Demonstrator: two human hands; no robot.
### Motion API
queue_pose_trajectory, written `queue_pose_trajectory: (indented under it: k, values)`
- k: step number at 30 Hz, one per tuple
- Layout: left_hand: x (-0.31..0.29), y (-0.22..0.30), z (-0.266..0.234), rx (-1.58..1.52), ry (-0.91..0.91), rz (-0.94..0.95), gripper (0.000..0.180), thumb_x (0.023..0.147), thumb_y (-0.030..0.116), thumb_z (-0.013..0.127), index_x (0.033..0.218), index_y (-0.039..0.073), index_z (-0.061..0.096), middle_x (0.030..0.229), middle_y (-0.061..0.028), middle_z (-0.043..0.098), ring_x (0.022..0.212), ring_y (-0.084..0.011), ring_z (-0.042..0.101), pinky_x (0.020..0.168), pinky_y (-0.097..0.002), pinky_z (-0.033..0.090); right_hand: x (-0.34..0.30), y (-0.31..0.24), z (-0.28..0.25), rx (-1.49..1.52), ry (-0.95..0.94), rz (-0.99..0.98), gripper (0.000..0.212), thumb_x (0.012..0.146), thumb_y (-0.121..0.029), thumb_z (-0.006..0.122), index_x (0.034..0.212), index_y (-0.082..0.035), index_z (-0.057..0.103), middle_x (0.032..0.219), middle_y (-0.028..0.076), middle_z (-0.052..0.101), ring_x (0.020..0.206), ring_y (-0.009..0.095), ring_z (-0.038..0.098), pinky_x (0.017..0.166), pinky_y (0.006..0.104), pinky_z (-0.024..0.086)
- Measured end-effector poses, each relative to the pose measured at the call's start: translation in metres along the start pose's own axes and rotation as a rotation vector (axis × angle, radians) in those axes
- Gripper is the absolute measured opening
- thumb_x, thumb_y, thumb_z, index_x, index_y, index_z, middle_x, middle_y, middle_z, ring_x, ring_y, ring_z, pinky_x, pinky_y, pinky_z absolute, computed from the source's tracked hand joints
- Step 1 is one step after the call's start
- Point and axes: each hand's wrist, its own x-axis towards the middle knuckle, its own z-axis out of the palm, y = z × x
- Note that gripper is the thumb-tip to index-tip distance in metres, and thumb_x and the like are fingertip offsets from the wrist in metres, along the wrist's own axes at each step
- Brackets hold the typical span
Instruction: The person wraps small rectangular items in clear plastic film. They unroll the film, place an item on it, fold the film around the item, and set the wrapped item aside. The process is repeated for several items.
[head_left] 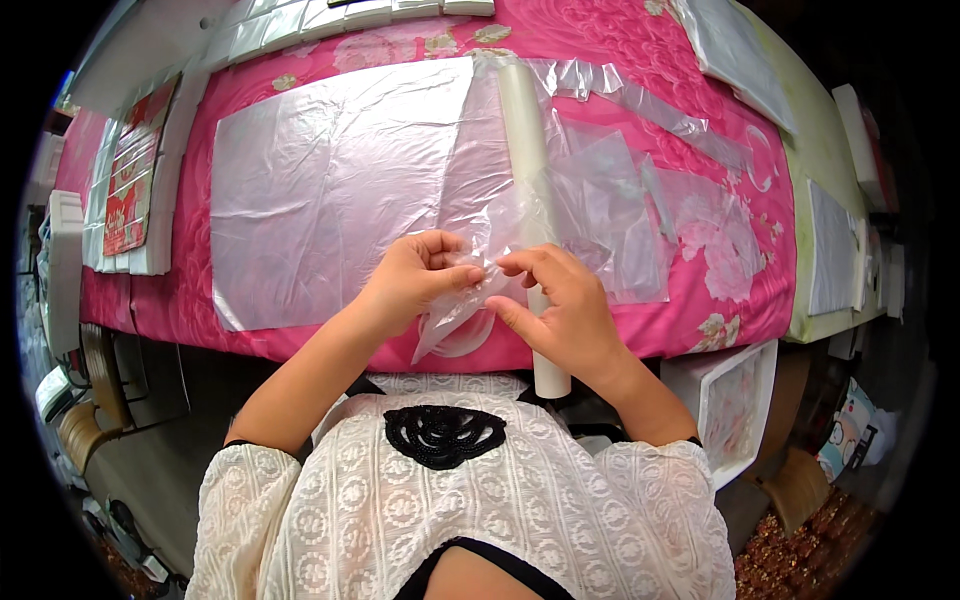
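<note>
Pink tablecloth (180, 300) supports the roll (525, 130), its long axis fore-and-aft, nearer the right hand (572, 312). Left hand (402, 280) pinches clear plastic (450, 322); right thumb and fingers stand apart.

One pale roll (523, 130), one pink tablecloth (655, 330), one open crate (690, 373), one black lace motif (445, 435)

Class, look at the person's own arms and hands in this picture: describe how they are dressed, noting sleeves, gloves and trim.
The left hand and right hand are bare, with no gloves, and the forearms are uncovered. The short, loose sleeves are off-white, with a lacy texture of rounded motifs, and thin black trim shows at their openings.
</note>
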Motion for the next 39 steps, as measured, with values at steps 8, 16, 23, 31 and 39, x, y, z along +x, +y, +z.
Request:
queue_pose_trajectory:
  k: [8, 16, 23, 31, 39]
  values:
    - [0.006, -0.002, 0.009, 0.034, -0.080, 0.037, 0.030, 0.079, 0.021, 0.073, 0.098, 0.004, 0.057, 0.082, 0.0010, 0.059, 0.068, -0.0054, 0.054, 0.058, -0.0209, 0.045, -0.005, 0.026, -0.009, 0.256, 0.181, 0.200, 0.012, 0.077, -0.006, 0.070, 0.086, -0.002, 0.063, 0.073, 0.002, 0.062, 0.063, 0.009, 0.058, 0.059, 0.0218, 0.046]
    - [0.008, 0.006, 0.008, -0.043, 0.053, -0.049, 0.016, 0.086, 0.015, 0.065, 0.096, 0.005, 0.059, 0.077, 0.0024, 0.058, 0.063, -0.0031, 0.049, 0.054, -0.0188, 0.041, -0.098, 0.197, -0.218, 0.264, 0.919, 0.539, 0.017, 0.086, -0.015, 0.064, 0.097, -0.003, 0.061, 0.083, 0.000, 0.060, 0.068, 0.006, 0.051, 0.059, 0.0199, 0.041]
    - [0.012, 0.003, 0.002, 0.044, 0.045, -0.037, 0.012, 0.086, 0.015, 0.064, 0.093, 0.006, 0.062, 0.081, 0.0021, 0.061, 0.071, -0.0048, 0.055, 0.061, -0.0205, 0.044, -0.097, 0.102, -0.159, -0.206, 1.007, 0.297, 0.021, 0.090, -0.020, 0.058, 0.098, 0.000, 0.059, 0.091, 0.005, 0.060, 0.081, 0.013, 0.055, 0.074, 0.0258, 0.044]
    - [-0.014, 0.042, -0.077, 0.201, 0.116, -0.021, 0.020, 0.085, 0.023, 0.066, 0.095, 0.006, 0.063, 0.082, 0.0019, 0.062, 0.069, -0.0049, 0.054, 0.061, -0.0199, 0.043, -0.065, 0.008, -0.007, -0.277, -0.200, 0.544, 0.046, 0.066, -0.042, 0.076, 0.080, 0.000, 0.062, 0.065, 0.011, 0.063, 0.059, 0.023, 0.064, 0.055, 0.0322, 0.049]
    - [-0.071, 0.068, -0.213, 0.300, 0.359, 0.005, 0.014, 0.083, 0.019, 0.068, 0.089, 0.007, 0.062, 0.071, 0.0060, 0.056, 0.060, -0.0028, 0.049, 0.053, -0.0173, 0.038, -0.067, 0.011, -0.010, -0.075, -0.191, 0.666, 0.041, 0.070, -0.033, 0.072, 0.088, 0.003, 0.062, 0.071, 0.014, 0.066, 0.063, 0.023, 0.066, 0.059, 0.0324, 0.051]
